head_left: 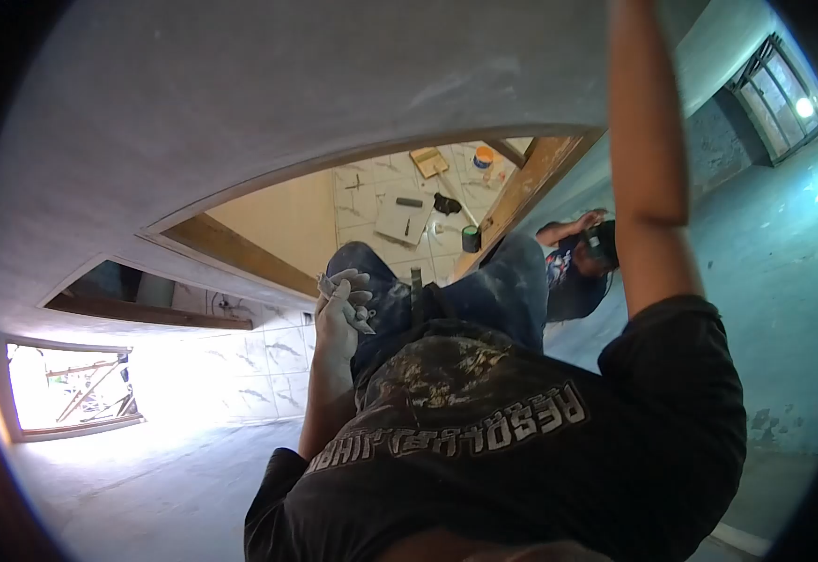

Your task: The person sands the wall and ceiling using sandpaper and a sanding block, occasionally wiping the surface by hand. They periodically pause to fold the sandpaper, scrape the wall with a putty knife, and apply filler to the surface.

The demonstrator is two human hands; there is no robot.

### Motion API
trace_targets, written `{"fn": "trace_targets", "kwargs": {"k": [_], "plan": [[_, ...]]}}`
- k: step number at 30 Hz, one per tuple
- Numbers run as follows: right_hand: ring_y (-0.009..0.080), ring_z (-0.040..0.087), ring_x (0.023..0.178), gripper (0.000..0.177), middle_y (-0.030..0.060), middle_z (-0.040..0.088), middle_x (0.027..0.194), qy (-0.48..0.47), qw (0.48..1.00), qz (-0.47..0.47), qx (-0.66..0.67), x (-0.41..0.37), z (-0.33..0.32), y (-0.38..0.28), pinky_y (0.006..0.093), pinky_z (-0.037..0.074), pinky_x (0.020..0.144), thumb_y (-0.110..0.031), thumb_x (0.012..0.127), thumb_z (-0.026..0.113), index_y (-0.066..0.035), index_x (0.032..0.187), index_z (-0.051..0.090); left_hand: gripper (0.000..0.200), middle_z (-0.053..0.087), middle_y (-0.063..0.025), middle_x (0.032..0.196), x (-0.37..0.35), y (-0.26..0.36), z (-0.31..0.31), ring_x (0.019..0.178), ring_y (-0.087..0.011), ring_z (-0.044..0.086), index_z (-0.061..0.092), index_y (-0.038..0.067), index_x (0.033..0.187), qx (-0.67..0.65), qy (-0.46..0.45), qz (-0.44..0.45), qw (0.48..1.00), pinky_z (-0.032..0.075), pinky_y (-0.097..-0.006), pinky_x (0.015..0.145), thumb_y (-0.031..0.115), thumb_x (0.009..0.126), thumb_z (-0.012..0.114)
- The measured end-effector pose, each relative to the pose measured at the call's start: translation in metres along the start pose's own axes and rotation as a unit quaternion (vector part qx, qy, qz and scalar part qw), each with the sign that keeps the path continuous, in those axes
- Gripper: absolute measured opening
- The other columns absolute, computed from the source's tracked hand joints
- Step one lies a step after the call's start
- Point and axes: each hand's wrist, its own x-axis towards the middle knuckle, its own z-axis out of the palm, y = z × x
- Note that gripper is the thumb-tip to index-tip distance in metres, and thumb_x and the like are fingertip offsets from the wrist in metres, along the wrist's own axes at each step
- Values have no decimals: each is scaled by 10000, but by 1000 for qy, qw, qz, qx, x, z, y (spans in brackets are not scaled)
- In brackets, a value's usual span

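Item 1: left hand (341, 304), dusted pale grey, raised before the thigh of the trousers (383, 298). Its fingers are curled, gripping what appears to be a crumpled grey scrap (365, 327); exact kind not legible, as dust gives hand and piece the same colour.

Item 2: handling of the scrap, by judgement. Light and thin, likely flexible, perhaps dry and powdery; apt to crease or shed dust rather than slip. Best hold: a pinch at the gathered middle between thumb and fingertips, ragged ends left free.

Item 3: right arm (650, 178), bare, stretched upward beside the grey wall surface (334, 84). Right hand beyond the view; state of its fingers cannot be told.

Item 4: tiled floor (356, 217), seen past the knees. Toward its far edge, a yellow tray (428, 162) and an orange-and-blue tub (484, 156); nearer, a pale board (399, 225) carrying a dark block (409, 201), with a black bundle (446, 202) beside it. By the wooden frame (532, 192), a dark can (471, 240).

Item 5: another person (568, 267), beside the right leg.
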Motion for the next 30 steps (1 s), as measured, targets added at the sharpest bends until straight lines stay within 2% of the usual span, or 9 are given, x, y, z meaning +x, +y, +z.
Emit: {"fn": "trace_targets", "kwargs": {"k": [6, 9, 12, 14, 17, 18, 22, 27, 30], "plan": [[210, 662, 691, 459, 77, 648, 1114, 38, 871, -490, -12, -202, 153, 35, 410, 519, 575, -415, 963, 407, -88, 1230, 585, 263, 635, -120, 1047, -12, -1, -5, 769, -152, 606, 542, 41, 1156, 14, 3, -16, 1000, 448, -238, 549, 201, 948, 523], [197, 621, 669, 429, 99, 605, 1195, 55, 877, -434, 198, -162, 77, 43, 393, 508, 566, -302, 931, 483, -91, 1299, 544, 261, 636, -125, 1044, -13, -5, -18, 761, -155, 612, 544, 47, 1157, 18, -2, -6, 1000, 447, -239, 548, 199, 946, 524], [244, 543, 602, 176, 132, 623, 873, 295, 879, -268, -263, -106, 39, 70, 354, 482, 530, -163, 868, 539, -54, 970, 632, 241, 631, -129, 1058, -21, -1, -27, 758, -157, 616, 549, 61, 1146, 16, 47, -26, 998, 435, -234, 532, 193, 948, 509], [223, 496, 609, 503, 123, 567, 744, 27, 978, 206, -21, -68, 27, 37, 359, 413, 570, -408, 1017, 328, 16, 868, 552, 244, 630, -125, 1060, -20, 2, -29, 761, -155, 614, 547, 64, 1146, 25, 21, -26, 999, 435, -234, 532, 204, 951, 498], [325, 598, 856, 152, 158, 627, 906, -15, 983, -181, -12, -159, 145, 48, 476, 476, 724, -171, 807, 576, -56, 895, 621, 279, 627, -112, 1069, -15, 7, -12, 770, -152, 605, 532, 69, 1163, 52, -18, -17, 998, 444, -241, 532, 252, 961, 472], [333, 569, 1026, 331, 149, 607, 1124, -293, 953, 10, -75, -189, 146, 16, 475, 449, 872, -221, 833, 579, -82, 1134, 602, 289, 628, -108, 1066, -15, 9, 0, 772, -153, 603, 524, 73, 1173, 47, -18, -23, 998, 447, -243, 528, 264, 962, 473], [305, 448, 1257, 444, 112, 452, 1387, -241, 927, -149, 247, -372, 190, 14, 418, 376, 1043, -135, 911, 514, -163, 1350, 460, 337, 632, -97, 1055, -2, -1, 15, 775, -159, 605, 488, 98, 1214, 56, -30, -77, 995, 446, -246, 504, 316, 957, 489], [286, 614, 1032, 358, 121, 621, 1152, -145, 549, 557, 606, -479, 191, 28, 430, 461, 895, -277, 999, 377, -46, 1232, 519, 320, 622, -90, 1054, 7, -17, 18, 761, -159, 592, 495, 104, 1204, 97, -23, -140, 985, 434, -237, 496, 305, 954, 493], [253, 614, 1012, 377, 114, 614, 1143, -111, 406, 632, 650, -497, 186, 60, 428, 458, 900, -292, 1005, 374, -22, 1230, 510, 274, 636, -70, 1001, 17, -26, 23, 719, -152, 592, 547, 127, 1137, 90, -18, -188, 978, 429, -229, 467, 315, 945, 497]]}}
